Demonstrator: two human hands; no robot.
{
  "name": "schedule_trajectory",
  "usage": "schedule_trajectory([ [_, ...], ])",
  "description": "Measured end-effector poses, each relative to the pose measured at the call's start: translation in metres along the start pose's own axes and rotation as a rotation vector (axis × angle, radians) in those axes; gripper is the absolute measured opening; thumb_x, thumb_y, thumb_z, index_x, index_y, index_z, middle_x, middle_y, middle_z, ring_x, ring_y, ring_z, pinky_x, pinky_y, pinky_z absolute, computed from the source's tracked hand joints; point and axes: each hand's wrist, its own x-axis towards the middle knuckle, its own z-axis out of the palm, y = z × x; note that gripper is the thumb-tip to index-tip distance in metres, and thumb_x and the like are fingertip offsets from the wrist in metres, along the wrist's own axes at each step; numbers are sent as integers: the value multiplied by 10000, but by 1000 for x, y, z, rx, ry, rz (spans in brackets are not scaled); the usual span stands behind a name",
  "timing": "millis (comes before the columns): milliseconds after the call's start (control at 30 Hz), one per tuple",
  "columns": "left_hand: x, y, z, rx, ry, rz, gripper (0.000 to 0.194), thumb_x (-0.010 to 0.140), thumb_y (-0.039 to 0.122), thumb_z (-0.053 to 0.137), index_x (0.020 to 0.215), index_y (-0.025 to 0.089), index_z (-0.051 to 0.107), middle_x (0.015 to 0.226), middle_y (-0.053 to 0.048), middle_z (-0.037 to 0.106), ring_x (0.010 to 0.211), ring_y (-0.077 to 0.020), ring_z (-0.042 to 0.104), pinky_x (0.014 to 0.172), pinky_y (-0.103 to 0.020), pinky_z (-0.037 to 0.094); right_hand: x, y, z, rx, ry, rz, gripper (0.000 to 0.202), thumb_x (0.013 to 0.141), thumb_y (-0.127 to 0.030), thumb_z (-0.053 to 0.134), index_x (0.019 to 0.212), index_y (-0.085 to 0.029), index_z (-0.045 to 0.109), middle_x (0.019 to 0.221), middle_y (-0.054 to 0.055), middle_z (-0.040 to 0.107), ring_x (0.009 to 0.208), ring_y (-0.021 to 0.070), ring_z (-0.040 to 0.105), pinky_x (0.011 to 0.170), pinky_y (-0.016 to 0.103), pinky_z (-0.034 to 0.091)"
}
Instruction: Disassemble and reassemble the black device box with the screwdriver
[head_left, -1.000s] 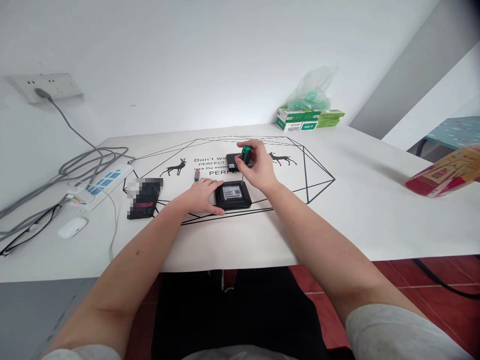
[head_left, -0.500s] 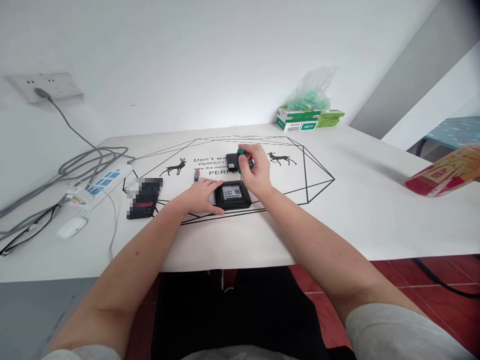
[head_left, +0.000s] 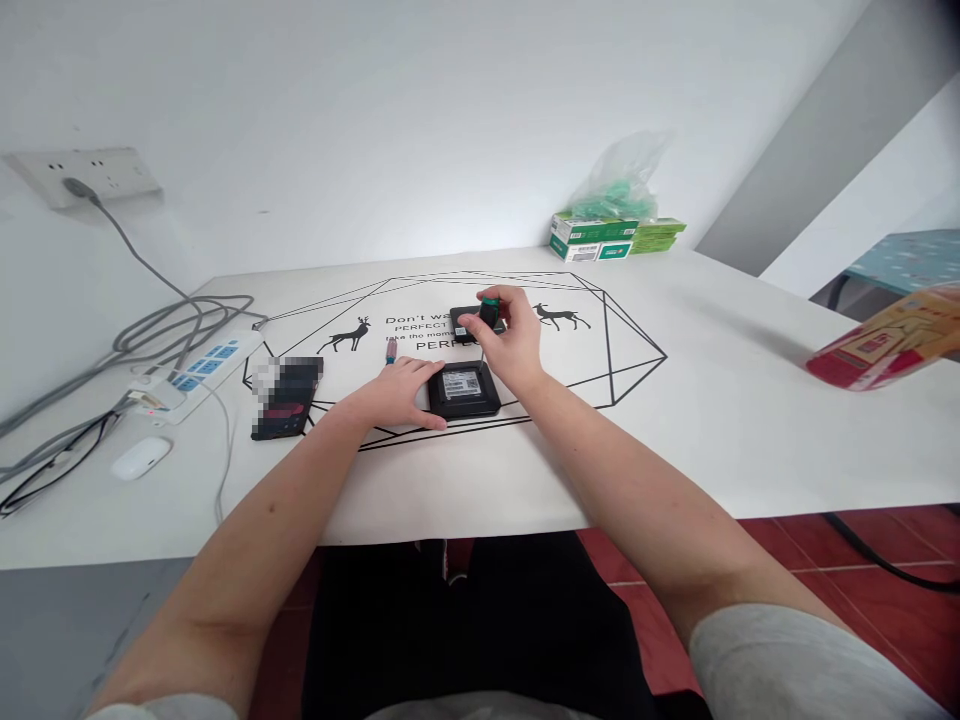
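Note:
A black square device (head_left: 465,403) with a white label facing up lies flat on the table. My left hand (head_left: 405,390) steadies its left side, fingers at the far left corner and thumb along the near left edge. Between the fingers of my right hand (head_left: 517,335) is the black-and-green handle of a screwdriver (head_left: 490,312). It stands nearly upright, its thin shaft going down to the device's far right corner. The exact tip is too small to make out. Behind it lies a second black box (head_left: 463,322), partly covered by my right hand.
Left of the device are a small screwdriver (head_left: 391,351), a phone (head_left: 289,398), a white earbud case (head_left: 141,457) and a power strip (head_left: 214,370) with cables. Green-and-white boxes (head_left: 592,235) under a plastic bag stand against the wall. A red-and-yellow package (head_left: 874,350) is at right.
My right hand has changed its grip on the screwdriver handle: the thumb has moved left and the handle has turned. My left hand stays on the device. The view has shifted slightly.

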Motion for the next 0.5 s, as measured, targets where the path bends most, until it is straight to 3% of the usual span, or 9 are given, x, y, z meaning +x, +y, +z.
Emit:
schedule_trajectory([
  [100, 0, 2, -1, -5, -5, -17, 1186, 818, 846, 728, 1742, 191, 376, 1744, -172, 481, 1620, -428, 359, 1312, -508, 314, 1, -3, -5, -19, 6, -91, 294, 1103, -510, 560, 1211, -291, 724, 1180, 75, 810, 1033, 261, 753, 942, 484, 623],
  [200, -1, 2, -1, -5, -8, -21, 1205, 809, 842, 740, 1745, 179, 372, 1742, -178, 482, 1618, -427, 363, 1314, -509, 315, 3, -3, -9, -19, 9, -147, 336, 1137, -397, 447, 1230, -306, 757, 1194, 71, 822, 1131, 281, 743, 1009, 517, 601],
  [333, -1, 2, -1, -7, -13, -22, 1206, 815, 839, 735, 1752, 178, 361, 1758, -177, 462, 1628, -420, 352, 1320, -504, 311, 6, 1, -8, -64, 45, -196, 304, 1094, -290, 480, 1201, -298, 765, 1105, 66, 793, 1064, 272, 719, 968, 512, 594],
  [500, -1, 2, -1, 6, -14, -22, 1208, 815, 842, 732, 1751, 175, 362, 1761, -182, 455, 1632, -424, 347, 1322, -500, 308, 6, 3, -5, -78, 61, -161, 230, 994, -362, 696, 1203, -281, 745, 1037, 56, 683, 956, 240, 668, 862, 459, 613],
])
